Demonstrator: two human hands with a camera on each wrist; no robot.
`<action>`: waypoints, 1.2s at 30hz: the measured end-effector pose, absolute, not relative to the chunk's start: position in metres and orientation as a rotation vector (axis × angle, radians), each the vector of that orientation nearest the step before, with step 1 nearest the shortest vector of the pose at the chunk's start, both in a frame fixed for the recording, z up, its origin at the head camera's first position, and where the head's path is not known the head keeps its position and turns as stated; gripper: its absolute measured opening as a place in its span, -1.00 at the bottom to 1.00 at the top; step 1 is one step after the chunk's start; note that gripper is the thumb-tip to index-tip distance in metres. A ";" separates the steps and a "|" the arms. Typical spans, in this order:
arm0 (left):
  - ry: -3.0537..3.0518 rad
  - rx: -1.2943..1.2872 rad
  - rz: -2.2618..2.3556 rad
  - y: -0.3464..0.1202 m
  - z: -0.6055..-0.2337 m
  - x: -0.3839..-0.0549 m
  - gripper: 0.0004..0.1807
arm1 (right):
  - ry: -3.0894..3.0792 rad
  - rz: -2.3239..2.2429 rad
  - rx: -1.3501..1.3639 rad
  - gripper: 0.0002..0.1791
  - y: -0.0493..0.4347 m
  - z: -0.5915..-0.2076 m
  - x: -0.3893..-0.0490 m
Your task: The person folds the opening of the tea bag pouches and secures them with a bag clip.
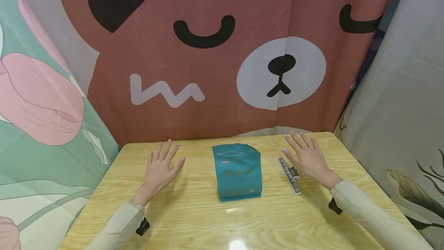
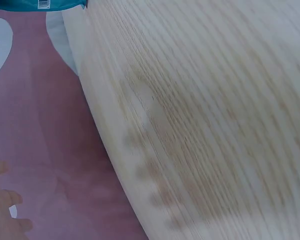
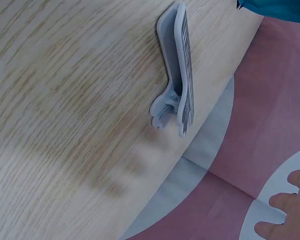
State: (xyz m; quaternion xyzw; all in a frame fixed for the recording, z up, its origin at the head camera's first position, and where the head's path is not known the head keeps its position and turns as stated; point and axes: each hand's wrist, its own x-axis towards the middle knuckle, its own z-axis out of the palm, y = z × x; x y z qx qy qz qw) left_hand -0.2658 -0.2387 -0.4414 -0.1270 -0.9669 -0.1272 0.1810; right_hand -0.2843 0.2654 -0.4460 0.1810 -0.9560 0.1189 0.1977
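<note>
A teal pouch (image 1: 239,174) with a zip line near its top stands upright mid-table; its edge (image 2: 35,5) enters the left wrist view at the top. To its right lies a bag clip (image 1: 290,176), white with a dark keyboard-like pattern. The right wrist view shows the clip (image 3: 177,70) from the side, with its grip tabs and hinge. My left hand (image 1: 160,172) is spread over the table left of the pouch, holding nothing. Fingers spread, my right hand (image 1: 310,160) hovers just right of the clip, its thumb nearest to it, also holding nothing.
The light wood table (image 1: 194,223) ends at a back edge close behind the pouch. A hanging cloth with a bear print (image 1: 215,68) rises behind it. Printed curtains flank the table, a floral one (image 1: 41,99) at left and a pale one (image 1: 399,99) at right.
</note>
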 end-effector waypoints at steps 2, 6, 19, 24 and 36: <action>-2.730 -0.361 -0.368 -0.238 -0.440 -0.265 -0.24 | -2.665 0.339 0.513 -0.30 0.264 -0.446 -0.284; -2.727 -0.369 -0.384 -0.237 -0.440 -0.264 -0.24 | -2.655 0.354 0.524 -0.30 0.263 -0.446 -0.283; -2.689 -0.391 -0.448 -0.233 -0.440 -0.265 -0.27 | -2.608 0.365 0.580 -0.30 0.259 -0.447 -0.282; -2.687 -0.401 -0.453 -0.230 -0.439 -0.265 -0.27 | -2.582 0.381 0.589 -0.32 0.257 -0.446 -0.282; -2.670 -0.406 -0.516 -0.227 -0.440 -0.265 -0.28 | -2.548 0.407 0.622 -0.34 0.251 -0.445 -0.278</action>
